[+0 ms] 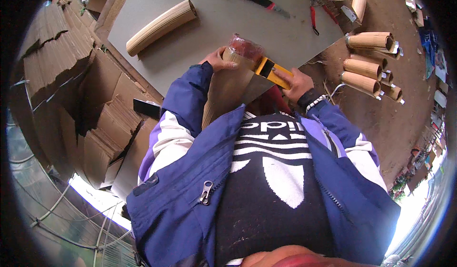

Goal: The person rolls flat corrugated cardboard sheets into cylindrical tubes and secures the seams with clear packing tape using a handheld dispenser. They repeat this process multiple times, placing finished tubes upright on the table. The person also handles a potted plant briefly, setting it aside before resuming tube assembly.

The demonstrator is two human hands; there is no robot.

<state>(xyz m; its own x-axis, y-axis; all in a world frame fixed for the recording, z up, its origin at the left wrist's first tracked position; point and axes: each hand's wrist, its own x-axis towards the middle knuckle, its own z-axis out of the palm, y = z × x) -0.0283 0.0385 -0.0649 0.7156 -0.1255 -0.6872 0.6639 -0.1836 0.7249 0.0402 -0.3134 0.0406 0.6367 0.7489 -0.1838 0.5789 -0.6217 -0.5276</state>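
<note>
My left hand (220, 60) grips the top of a rolled tube of corrugated cardboard (228, 90) that leans from the grey tabletop (209, 24) down toward my chest. Its far end is wrapped in reddish-brown tape (245, 45). My right hand (297, 83) holds a yellow tape dispenser (272, 71) pressed against that taped end. Both sleeves are blue and white.
Another rolled cardboard tube (161, 26) lies on the table at the left. A red-and-black utility knife (261, 1) and red-handled scissors (314, 19) lie at the far edge. Several finished taped tubes (369, 57) lie on the ground at right. Stacks of flat cardboard (71, 90) stand at left.
</note>
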